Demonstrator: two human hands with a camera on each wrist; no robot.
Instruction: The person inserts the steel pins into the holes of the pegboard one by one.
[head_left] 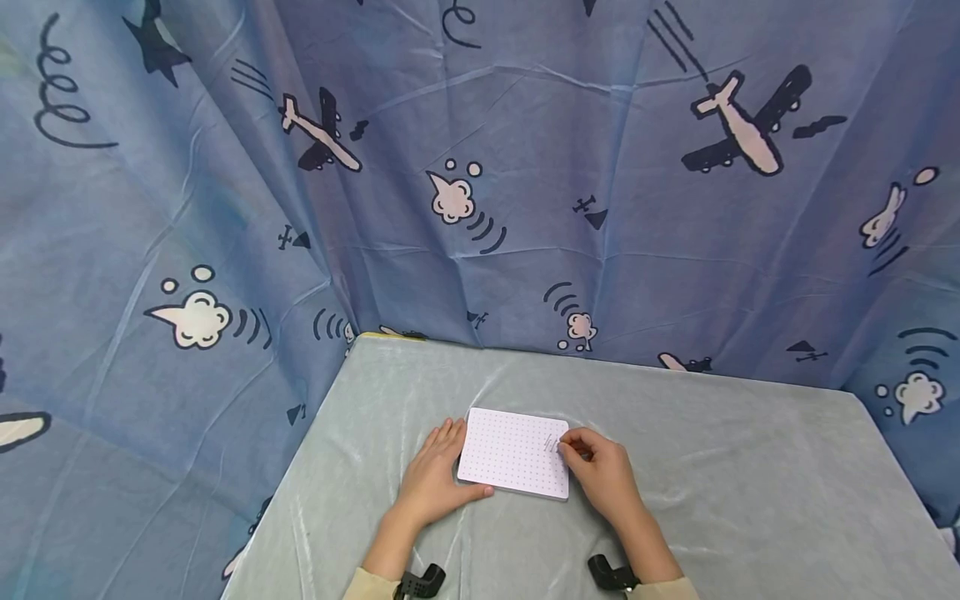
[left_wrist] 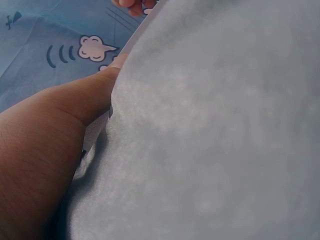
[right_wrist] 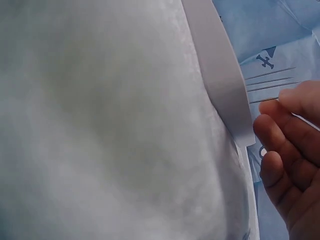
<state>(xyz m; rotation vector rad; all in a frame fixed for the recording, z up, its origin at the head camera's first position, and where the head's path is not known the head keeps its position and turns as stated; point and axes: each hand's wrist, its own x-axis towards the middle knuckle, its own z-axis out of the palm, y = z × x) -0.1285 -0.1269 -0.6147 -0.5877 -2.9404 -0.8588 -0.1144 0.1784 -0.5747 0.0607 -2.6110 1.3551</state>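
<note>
A white rectangular board [head_left: 510, 452] with a grid of small dots lies on the cloth-covered table. My left hand [head_left: 437, 477] rests at its left side, fingers straight along that edge and thumb against the near edge. At the board's right edge my right hand [head_left: 602, 471] pinches a thin metal needle [right_wrist: 264, 101] between thumb and fingertips, its tip at the board. Three more needles [right_wrist: 271, 79] stand up from the board beside it in the right wrist view. From the head view they show as fine dark lines near the right edge.
A pale grey-green velvety cloth [head_left: 750, 483] covers the table. Behind it and on the left hangs a blue curtain [head_left: 525, 108] printed with planes and clouds. Each wrist carries a black camera mount [head_left: 611, 573].
</note>
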